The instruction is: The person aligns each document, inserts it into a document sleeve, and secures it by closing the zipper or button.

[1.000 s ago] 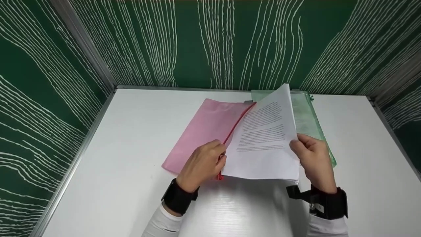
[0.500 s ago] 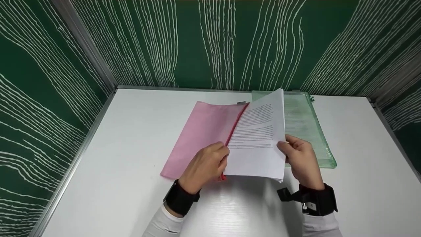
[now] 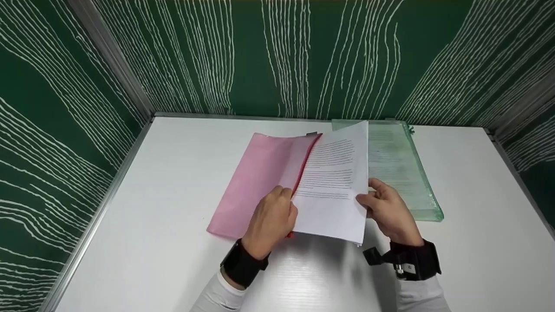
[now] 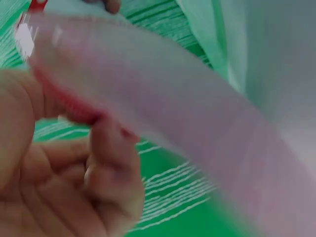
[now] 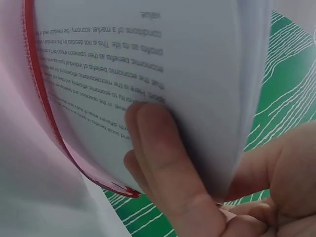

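A pink zip pouch (image 3: 256,182) with a red zipper edge (image 3: 305,162) tilts up off the table, its mouth facing right. Printed sheets of paper (image 3: 329,216) stick out of that mouth, their left part hidden inside. My left hand (image 3: 271,221) pinches the pouch by its zipper edge near the lower corner; in the left wrist view the thumb and curled fingers (image 4: 111,163) grip the red strip. With thumb and fingers, my right hand (image 3: 388,212) pinches the stack at its right edge. The right wrist view shows fingers (image 5: 165,148) lying across the printed text.
Behind the sheets, a green zip pouch (image 3: 399,169) with printed paper inside lies flat on the white table (image 3: 173,182). Green walls with white wavy lines (image 3: 269,56) rise at the back and sides. A small grey tab (image 3: 312,133) shows at the pink pouch's far edge.
My right hand has moved left with the sheets, and less of them shows outside the pink pouch. The pouch has shifted slightly left, uncovering more of the green one. My left hand keeps its grip.
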### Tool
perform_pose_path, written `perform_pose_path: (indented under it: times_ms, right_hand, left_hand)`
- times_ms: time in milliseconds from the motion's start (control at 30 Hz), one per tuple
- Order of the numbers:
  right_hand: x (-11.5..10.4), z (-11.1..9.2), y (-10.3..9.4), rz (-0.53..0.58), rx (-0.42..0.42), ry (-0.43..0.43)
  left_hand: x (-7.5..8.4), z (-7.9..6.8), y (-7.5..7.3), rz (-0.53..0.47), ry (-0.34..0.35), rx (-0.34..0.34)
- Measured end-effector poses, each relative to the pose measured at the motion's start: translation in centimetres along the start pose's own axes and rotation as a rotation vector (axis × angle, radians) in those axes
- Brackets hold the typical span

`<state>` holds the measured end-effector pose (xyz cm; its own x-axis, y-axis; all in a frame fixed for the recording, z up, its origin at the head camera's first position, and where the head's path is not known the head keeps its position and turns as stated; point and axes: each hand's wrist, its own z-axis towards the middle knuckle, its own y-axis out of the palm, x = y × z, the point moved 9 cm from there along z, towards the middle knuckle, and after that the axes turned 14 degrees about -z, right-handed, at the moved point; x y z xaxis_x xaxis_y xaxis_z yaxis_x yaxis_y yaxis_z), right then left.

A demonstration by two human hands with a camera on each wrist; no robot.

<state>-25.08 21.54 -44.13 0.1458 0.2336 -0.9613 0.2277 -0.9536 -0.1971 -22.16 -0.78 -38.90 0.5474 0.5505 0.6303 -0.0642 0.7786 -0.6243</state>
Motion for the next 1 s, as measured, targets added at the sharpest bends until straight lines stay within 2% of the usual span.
perform_pose_path:
  times_ms: [133, 267, 400, 700, 1000]
  right_hand:
    - [0.0, 0.1, 0.4, -0.010, -0.022, -0.007]
    - [-0.1, 0.2, 0.6, -0.008, -0.028, -0.014]
    - [-0.1, 0.2, 0.7, 0.005, -0.031, -0.020]
    - [0.3, 0.6, 1.3, 0.040, -0.052, -0.018]
    - [0.5, 1.0, 1.9, 0.039, -0.060, -0.021]
  left_hand:
    - [-0.1, -0.1, -0.3, 0.042, -0.013, 0.078]
    - [0.1, -0.1, -0.7, 0.090, 0.030, 0.147]
    - [0.5, 0.0, -0.9, 0.098, 0.070, 0.190]
    - [1.2, 0.0, -0.3, 0.094, 0.118, 0.150]
    - [1.7, -0.1, -0.2, 0.097, 0.161, 0.141]
